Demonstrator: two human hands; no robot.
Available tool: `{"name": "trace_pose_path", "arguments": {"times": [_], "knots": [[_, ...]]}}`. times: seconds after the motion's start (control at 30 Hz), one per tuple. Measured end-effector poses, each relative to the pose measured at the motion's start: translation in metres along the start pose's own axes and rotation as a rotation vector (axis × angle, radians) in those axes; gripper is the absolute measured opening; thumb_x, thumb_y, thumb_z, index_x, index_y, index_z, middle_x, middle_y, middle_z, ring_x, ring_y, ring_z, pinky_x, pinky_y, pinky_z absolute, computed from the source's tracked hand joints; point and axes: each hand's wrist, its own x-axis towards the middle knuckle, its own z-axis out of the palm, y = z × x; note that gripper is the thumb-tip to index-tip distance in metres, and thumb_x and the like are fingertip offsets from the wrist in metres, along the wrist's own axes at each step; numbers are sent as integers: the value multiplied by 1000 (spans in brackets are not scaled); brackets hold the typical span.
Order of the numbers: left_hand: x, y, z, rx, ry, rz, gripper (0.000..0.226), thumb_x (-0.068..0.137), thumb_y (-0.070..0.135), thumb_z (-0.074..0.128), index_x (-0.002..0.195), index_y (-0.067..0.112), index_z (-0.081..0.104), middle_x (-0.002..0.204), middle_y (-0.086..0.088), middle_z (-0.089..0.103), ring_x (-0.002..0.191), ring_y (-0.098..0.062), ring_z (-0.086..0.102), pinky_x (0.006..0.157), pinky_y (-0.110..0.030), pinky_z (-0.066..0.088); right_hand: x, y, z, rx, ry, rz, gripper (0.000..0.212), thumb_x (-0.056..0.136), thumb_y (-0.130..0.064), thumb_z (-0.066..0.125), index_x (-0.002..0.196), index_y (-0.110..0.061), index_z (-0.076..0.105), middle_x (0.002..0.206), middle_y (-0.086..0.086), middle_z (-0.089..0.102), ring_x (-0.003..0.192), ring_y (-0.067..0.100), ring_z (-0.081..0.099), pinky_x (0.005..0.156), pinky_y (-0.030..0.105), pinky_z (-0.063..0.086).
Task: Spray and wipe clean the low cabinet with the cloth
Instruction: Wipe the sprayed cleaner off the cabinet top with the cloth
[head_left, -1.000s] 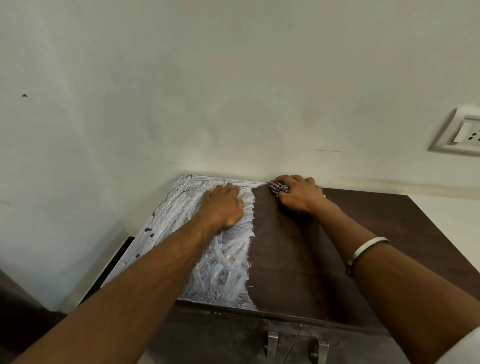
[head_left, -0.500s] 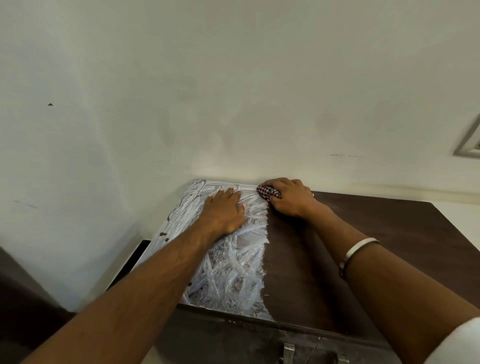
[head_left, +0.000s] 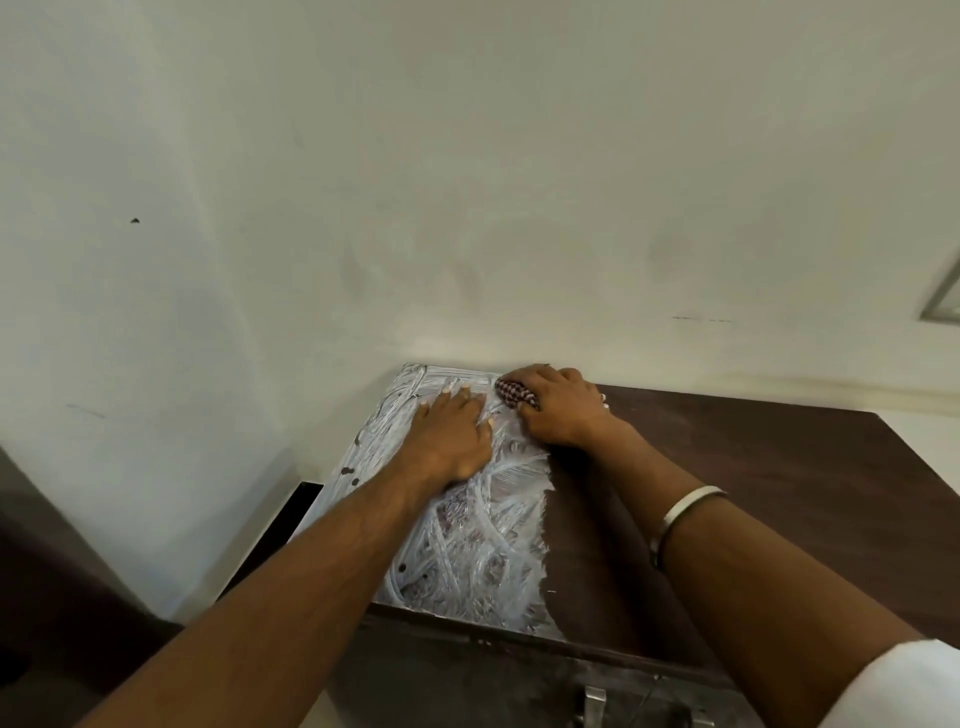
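Note:
The low cabinet (head_left: 753, 467) has a dark brown wooden top. Its left part is smeared with white foam streaks (head_left: 483, 545); the right part is bare wood. My left hand (head_left: 447, 436) lies flat, fingers spread, on the foamy area. My right hand (head_left: 558, 410) presses a small red-and-white checked cloth (head_left: 511, 392) against the top at the back edge, close to the wall. The two hands almost touch. No spray bottle is in view.
A pale wall (head_left: 467, 182) rises right behind the cabinet. A switch plate (head_left: 943, 301) shows at the right edge of the wall. Metal door handles (head_left: 592, 701) sit on the cabinet front below. A dark gap (head_left: 280, 530) runs along the cabinet's left side.
My right hand has slid the cloth leftward along the back edge into the foam, closer to my left hand. The view has shifted left too.

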Motion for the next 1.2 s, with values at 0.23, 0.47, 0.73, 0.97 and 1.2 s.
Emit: {"name": "trace_pose_path", "arguments": {"times": [0.23, 0.47, 0.73, 0.97, 1.2], "knots": [[-16, -3, -3, -32, 7, -4, 56, 102, 37, 22, 154, 19, 11, 163, -3, 5, 150, -24, 3, 122, -46, 6, -14, 14, 5, 11, -13, -72, 50, 93, -39, 43, 142, -40, 33, 153, -8, 32, 138, 27, 29, 115, 48, 22], [-24, -8, -5, -30, 10, -5, 55, 102, 37, 22, 154, 21, 12, 163, -3, 5, 150, -24, 3, 122, -46, 7, -9, -9, 5, 12, -8, -6, 50, 93, -38, 43, 143, -40, 32, 154, -7, 30, 137, 29, 28, 113, 48, 23], [-28, -8, -1, -72, 8, -16, 54, 102, 37, 21, 153, 21, 13, 163, -2, 6, 150, -25, 2, 122, -47, 4, -23, 1, 4, 9, -9, -7, 50, 93, -39, 44, 141, -41, 34, 154, -8, 30, 138, 28, 27, 114, 48, 23], [-36, -4, -2, -54, -1, -28, 55, 102, 37, 21, 154, 20, 12, 163, -2, 5, 150, -24, 3, 122, -45, 4, -47, -6, 8, 38, -10, -94, 51, 91, -41, 44, 141, -43, 34, 155, -9, 29, 140, 26, 26, 116, 51, 20], [-55, -9, -3, -45, -19, -32, 55, 102, 36, 21, 154, 21, 9, 163, -1, 2, 150, -23, 1, 122, -45, 3, -46, -19, -3, 4, -43, 0, 51, 94, -40, 43, 143, -42, 30, 156, -8, 25, 139, 29, 24, 114, 49, 20]]}}
